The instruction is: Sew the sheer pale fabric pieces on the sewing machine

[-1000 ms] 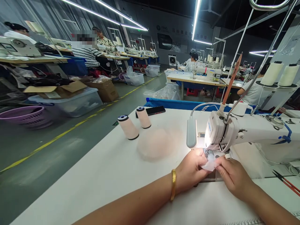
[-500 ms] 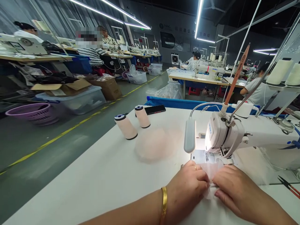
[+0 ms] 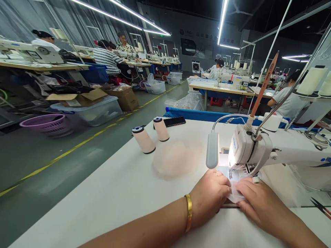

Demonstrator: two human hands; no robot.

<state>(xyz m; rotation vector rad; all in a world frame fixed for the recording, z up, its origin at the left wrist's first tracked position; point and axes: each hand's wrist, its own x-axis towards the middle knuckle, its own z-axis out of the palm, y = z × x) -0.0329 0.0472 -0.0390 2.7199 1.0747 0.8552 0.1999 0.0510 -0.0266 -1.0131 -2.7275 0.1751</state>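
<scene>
A sheer white fabric piece (image 3: 236, 194) lies under the head of a white sewing machine (image 3: 239, 144). My left hand (image 3: 210, 193), with a ring and a gold bracelet, pinches the fabric's left side. My right hand (image 3: 261, 203) holds its right side, with thumb and fingers drawn together close to the presser foot. Both hands are just in front of the lit needle area. To the left, a heap of sheer pinkish fabric (image 3: 176, 160) rests on the white table (image 3: 124, 196).
Two thread cones (image 3: 143, 140) (image 3: 161, 129) and a black phone (image 3: 174, 121) lie near the table's back edge. A lamp (image 3: 212, 150) hangs left of the machine head. Red-handled snips (image 3: 322, 208) lie at the right. People sit at other machines beyond.
Both hands have moved slightly toward the machine head with the fabric. The view has shifted a little, so the surroundings appear slightly further right.
</scene>
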